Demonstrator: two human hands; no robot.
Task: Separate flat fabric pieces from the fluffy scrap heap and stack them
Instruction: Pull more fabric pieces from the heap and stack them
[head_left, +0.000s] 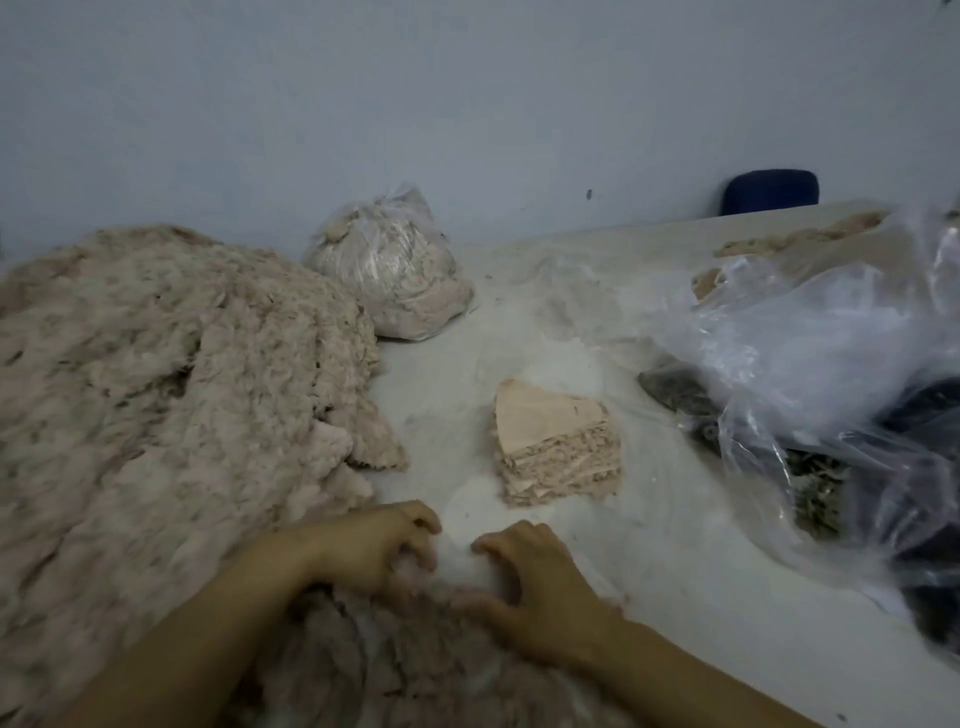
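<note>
Your left hand (374, 545) and right hand (530, 577) both curl their fingers into the heap (171, 374) edge, clutching fluff. The stack (558, 447) lies just beyond your fingertips. Pieces look light, limp and clingy; pinch one by a flat edge.

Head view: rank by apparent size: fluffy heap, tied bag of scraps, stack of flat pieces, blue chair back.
1. fluffy heap, by far the largest, though also nearest the camera
2. tied bag of scraps
3. stack of flat pieces, close to the bag, looks slightly smaller
4. blue chair back, farthest away and partly hidden
</note>
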